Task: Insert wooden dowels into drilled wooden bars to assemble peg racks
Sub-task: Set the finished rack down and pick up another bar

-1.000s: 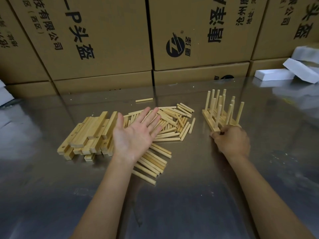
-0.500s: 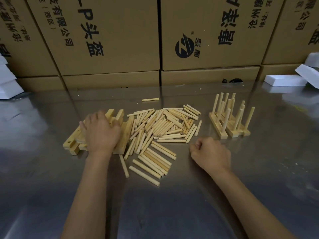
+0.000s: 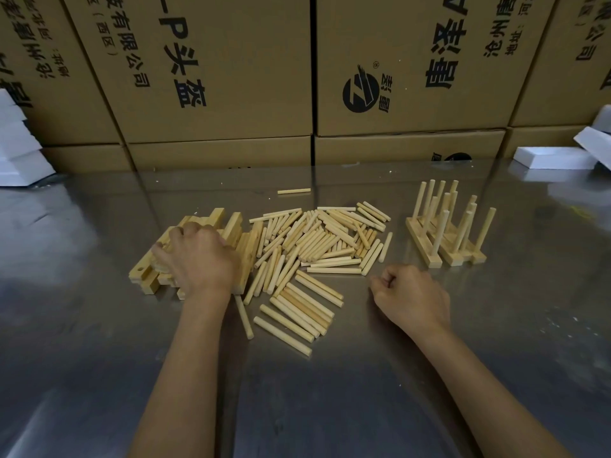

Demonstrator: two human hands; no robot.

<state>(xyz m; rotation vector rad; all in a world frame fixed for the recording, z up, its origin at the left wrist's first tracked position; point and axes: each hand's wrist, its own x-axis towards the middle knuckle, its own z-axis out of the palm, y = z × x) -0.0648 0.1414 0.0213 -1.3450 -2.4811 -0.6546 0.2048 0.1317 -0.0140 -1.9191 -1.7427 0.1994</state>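
Observation:
A pile of drilled wooden bars (image 3: 231,226) lies at the left of the steel table. My left hand (image 3: 198,259) is on top of that pile, fingers curled around one of the bars. Loose wooden dowels (image 3: 317,246) are heaped in the middle, with a row of them (image 3: 297,312) nearer me. Finished peg racks (image 3: 446,239) with upright dowels stand at the right. My right hand (image 3: 410,295) rests on the table in a loose fist, between the dowel heap and the racks; nothing shows in it.
The steel table (image 3: 330,391) reflects light. Cardboard boxes (image 3: 215,77) form a wall along its far edge. White foam pieces lie at the far right (image 3: 555,158) and far left (image 3: 16,153). One stray dowel (image 3: 293,191) lies behind the heap.
My left hand turned over from palm-up above the dowels and dropped onto the bar pile, gripping a bar. My right hand left the racks and came to rest near the dowels.

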